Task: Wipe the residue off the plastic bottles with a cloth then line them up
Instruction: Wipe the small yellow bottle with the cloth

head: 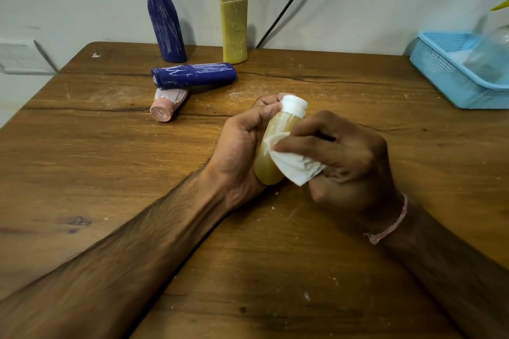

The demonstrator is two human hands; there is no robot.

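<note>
Wiping step: the left hand grips the amber bottle, the right hand fingers pinch the cloth against it; next, probably rotate the bottle for unwiped sides.

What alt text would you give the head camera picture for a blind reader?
A left hand grips an amber bottle while the right hand wipes it with a white cloth. Behind, on the wooden table: standing blue bottle, lying blue bottle, yellow bottle, pink bottle, all residue-streaked.

Blue basket cut off at right edge, contents blurred; pink bottle partly under lying blue bottle.
</note>
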